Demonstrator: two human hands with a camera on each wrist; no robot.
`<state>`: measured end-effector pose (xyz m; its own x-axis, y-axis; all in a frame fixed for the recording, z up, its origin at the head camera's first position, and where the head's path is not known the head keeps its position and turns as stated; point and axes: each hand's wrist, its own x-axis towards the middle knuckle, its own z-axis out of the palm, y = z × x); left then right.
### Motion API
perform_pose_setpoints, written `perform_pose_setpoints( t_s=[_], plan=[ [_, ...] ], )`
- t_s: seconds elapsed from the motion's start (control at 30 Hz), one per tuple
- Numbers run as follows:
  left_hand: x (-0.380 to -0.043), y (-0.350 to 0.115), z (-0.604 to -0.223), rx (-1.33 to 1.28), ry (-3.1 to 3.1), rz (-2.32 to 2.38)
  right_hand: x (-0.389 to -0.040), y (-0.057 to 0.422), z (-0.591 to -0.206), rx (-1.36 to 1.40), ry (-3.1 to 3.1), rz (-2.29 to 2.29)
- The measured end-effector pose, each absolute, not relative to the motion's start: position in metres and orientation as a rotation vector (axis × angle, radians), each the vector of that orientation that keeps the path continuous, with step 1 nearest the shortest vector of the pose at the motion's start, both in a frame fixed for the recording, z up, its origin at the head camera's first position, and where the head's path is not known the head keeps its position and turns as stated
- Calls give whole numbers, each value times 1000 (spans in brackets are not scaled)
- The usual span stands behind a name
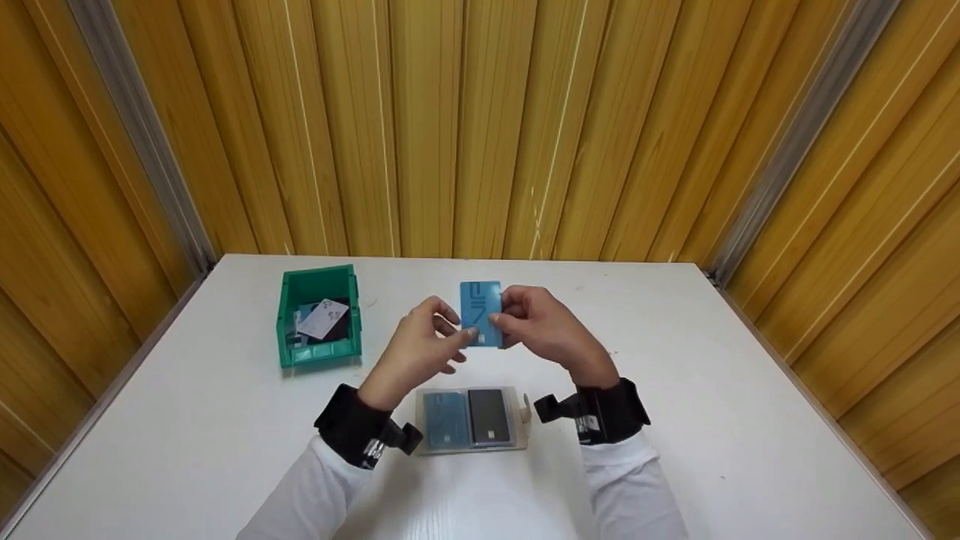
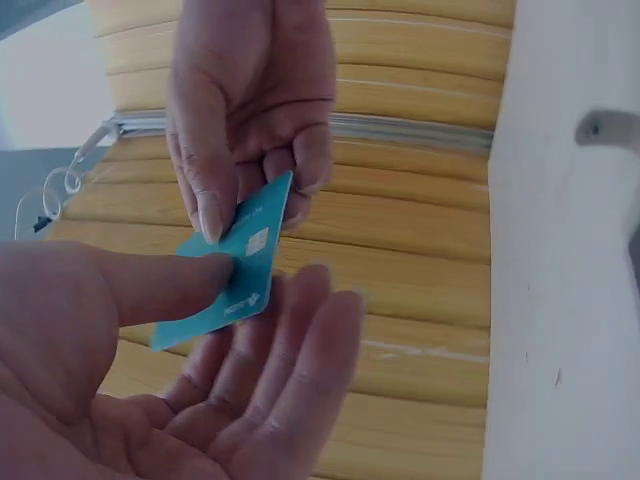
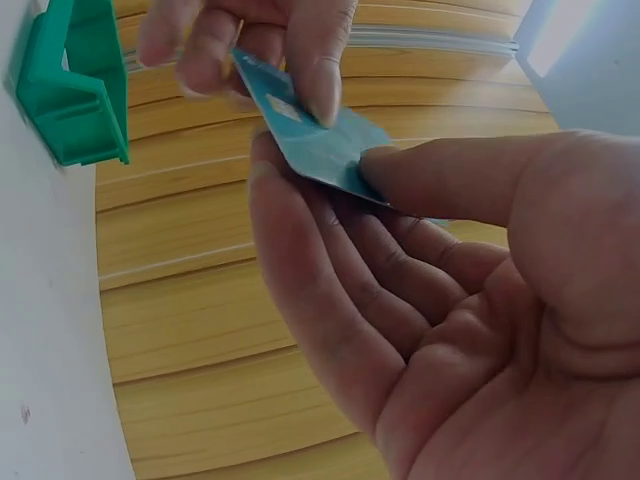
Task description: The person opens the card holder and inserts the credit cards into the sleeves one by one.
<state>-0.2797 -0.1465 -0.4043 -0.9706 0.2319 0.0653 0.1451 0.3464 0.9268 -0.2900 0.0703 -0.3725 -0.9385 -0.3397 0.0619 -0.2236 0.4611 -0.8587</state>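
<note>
A blue bank card (image 1: 481,311) with a small chip and large dark letters is held up above the table. My left hand (image 1: 424,341) pinches its lower left corner, thumb on the front face and fingers behind. From the other side my right hand (image 1: 546,324) grips the right edge between thumb and curled fingers. Both thumbs press the printed face of the card (image 2: 245,255) in the left wrist view. Below the hands an open card holder (image 1: 519,420) lies flat, with a blue card (image 1: 447,421) in its left pocket and a black card (image 1: 490,416) in its right.
To the left on the white table (image 1: 187,420) stands a green bin (image 1: 281,330). Inside it lie a white patterned card (image 1: 323,319) and some darker cards. Yellow wood-patterned walls (image 1: 495,135) rise behind and at both sides.
</note>
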Motion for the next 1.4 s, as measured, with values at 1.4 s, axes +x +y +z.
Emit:
perform_pose_setpoints(
  t_s=[1.4],
  plan=[
    [-279, -80, -449, 199, 2768, 677, -298, 96, -372, -168, 2756, -1259]
  ],
)
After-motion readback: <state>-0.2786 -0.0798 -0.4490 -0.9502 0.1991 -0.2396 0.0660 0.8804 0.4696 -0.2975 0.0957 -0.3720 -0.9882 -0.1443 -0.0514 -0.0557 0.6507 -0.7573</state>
